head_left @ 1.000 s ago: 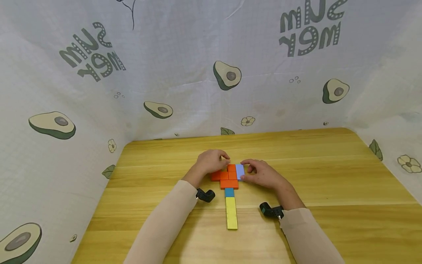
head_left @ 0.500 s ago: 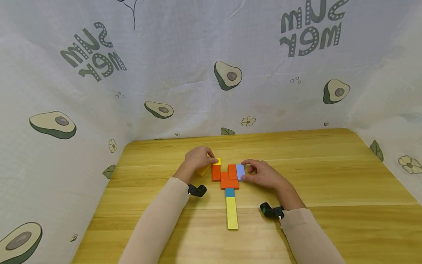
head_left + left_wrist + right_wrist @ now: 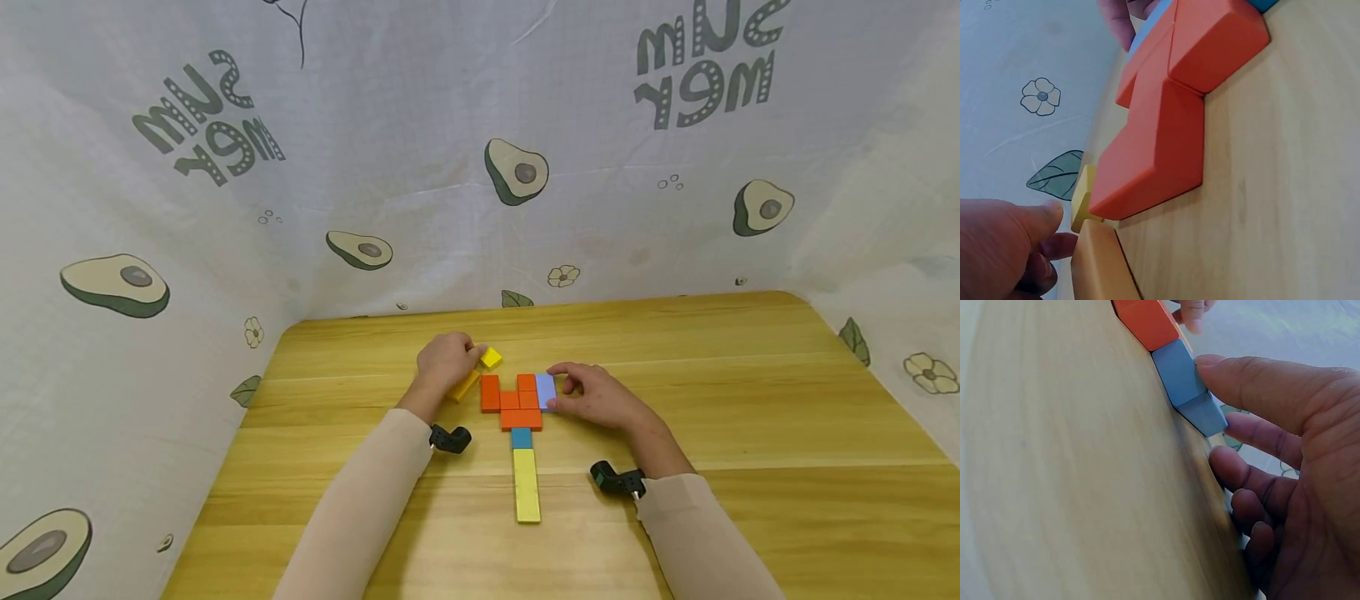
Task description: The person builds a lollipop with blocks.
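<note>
My right hand [image 3: 596, 396] pinches a light purple-blue block [image 3: 546, 392] lengthwise between thumb and index finger. That block lies flat against small red-orange blocks [image 3: 527, 391]. Left of them, my left hand [image 3: 446, 360] hovers with bent fingers beside a yellow block [image 3: 491, 358] and an orange-yellow block [image 3: 463, 387]. In the left wrist view, the thumb and index finger are apart from each other, with the index fingertip by the end of the orange-yellow block [image 3: 1100, 265]. An upright red block [image 3: 490, 393] adjoins the red-orange group at its left.
Below the red-orange blocks, a blue square block [image 3: 521, 437] and a long pale yellow block [image 3: 527, 486] line up toward the person on the wooden table [image 3: 735, 417]. A white printed cloth [image 3: 435, 183] hangs behind the table and at both sides.
My left hand has moved left from the red blocks, uncovering the yellow and orange-yellow blocks. The yellow block has turned askew and shifted slightly away from the red block. My right hand stays put.
</note>
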`<action>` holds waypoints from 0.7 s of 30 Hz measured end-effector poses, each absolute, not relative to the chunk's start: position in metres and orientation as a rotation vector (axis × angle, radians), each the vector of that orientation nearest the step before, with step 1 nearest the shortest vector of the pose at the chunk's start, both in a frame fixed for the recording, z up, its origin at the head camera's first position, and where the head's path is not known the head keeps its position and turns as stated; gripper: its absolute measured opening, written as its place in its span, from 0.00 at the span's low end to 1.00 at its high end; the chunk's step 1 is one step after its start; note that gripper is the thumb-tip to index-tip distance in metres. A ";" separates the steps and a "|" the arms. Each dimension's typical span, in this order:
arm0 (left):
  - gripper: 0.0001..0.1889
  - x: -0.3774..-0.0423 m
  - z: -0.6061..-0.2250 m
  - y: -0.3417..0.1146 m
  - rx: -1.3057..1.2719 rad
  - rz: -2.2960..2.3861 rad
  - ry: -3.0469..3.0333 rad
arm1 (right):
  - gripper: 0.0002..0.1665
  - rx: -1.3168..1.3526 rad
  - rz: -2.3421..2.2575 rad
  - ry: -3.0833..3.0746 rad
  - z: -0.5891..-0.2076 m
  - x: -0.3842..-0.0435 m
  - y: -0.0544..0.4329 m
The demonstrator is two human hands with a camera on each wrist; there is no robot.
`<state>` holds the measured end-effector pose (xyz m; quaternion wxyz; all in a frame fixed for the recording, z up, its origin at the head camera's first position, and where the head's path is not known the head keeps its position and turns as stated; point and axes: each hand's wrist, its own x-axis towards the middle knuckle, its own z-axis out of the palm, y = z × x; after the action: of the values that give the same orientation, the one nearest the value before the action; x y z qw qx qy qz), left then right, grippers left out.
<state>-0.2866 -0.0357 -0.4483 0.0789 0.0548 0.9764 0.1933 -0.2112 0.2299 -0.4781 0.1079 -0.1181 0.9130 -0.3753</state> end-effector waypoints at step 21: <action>0.19 -0.290 -0.443 -0.039 0.456 0.611 2.749 | 0.32 -0.344 -1.126 2.675 -0.477 -0.211 0.227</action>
<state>-0.2900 -0.0390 -0.4432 0.1437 0.1583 0.9536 0.2119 -0.2106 0.2269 -0.4769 0.1093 -0.1169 0.9098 -0.3828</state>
